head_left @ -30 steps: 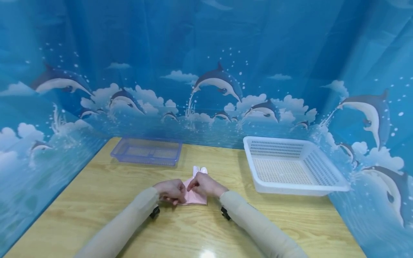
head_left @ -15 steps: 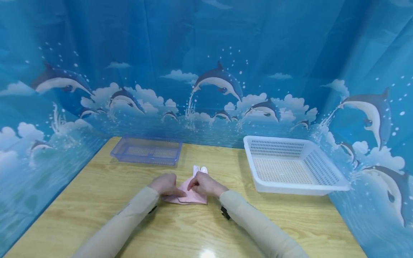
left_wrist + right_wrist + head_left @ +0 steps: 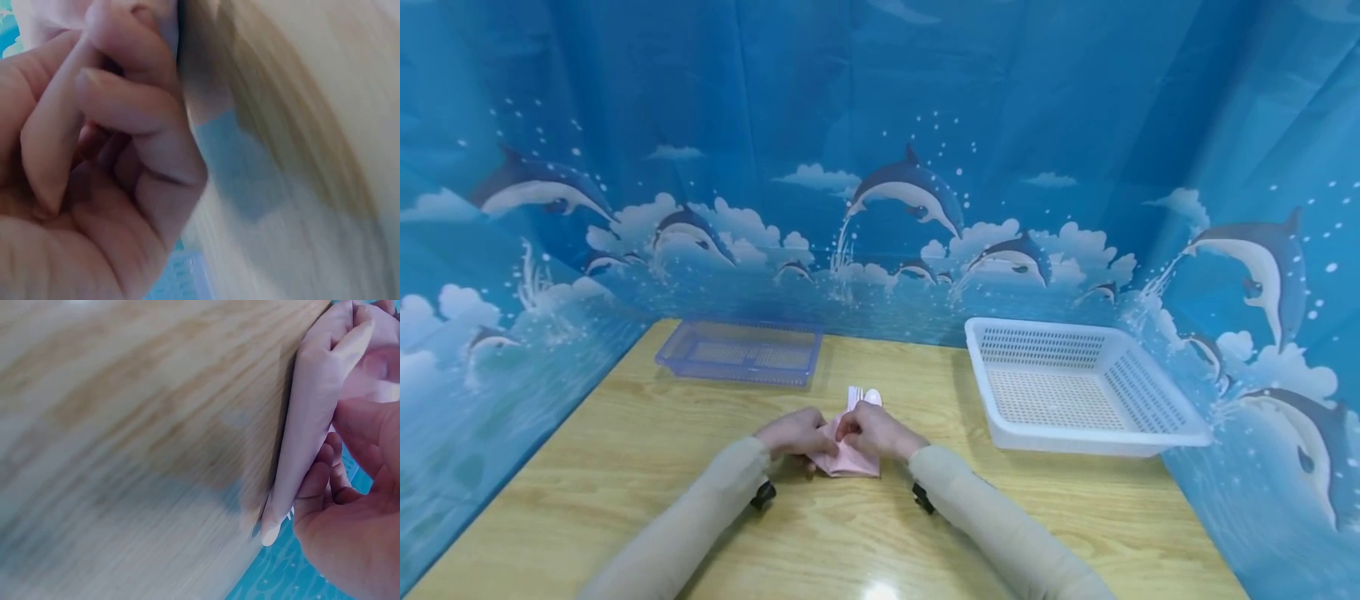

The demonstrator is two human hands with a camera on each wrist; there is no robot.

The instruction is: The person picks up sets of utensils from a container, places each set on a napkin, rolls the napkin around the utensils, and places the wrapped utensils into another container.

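A pink napkin (image 3: 855, 463) lies folded on the table, with a white fork (image 3: 855, 396) and a white spoon (image 3: 872, 397) showing past its far end. At its left side my left hand (image 3: 795, 434) pinches the folded edge between thumb and fingers. The left wrist view shows those fingers (image 3: 134, 112) curled, with pink at the tips. My right hand (image 3: 883, 431) holds the napkin from the right, thumb and fingertips on its top and side. Seen from the right wrist, the napkin (image 3: 312, 403) forms a narrow wrap. Most of the cutlery is hidden inside it.
A purple mesh basket (image 3: 741, 372) stands at the back left of the wooden table (image 3: 820, 542). To the right is a larger white slotted basket (image 3: 1097, 439). A blue curtain (image 3: 760, 125) printed with dolphins surrounds the table on three sides.
My left hand spread to the left on the napkin, drawing its flap out, then came back right with the left edge folded inward. The right hand stayed in place.
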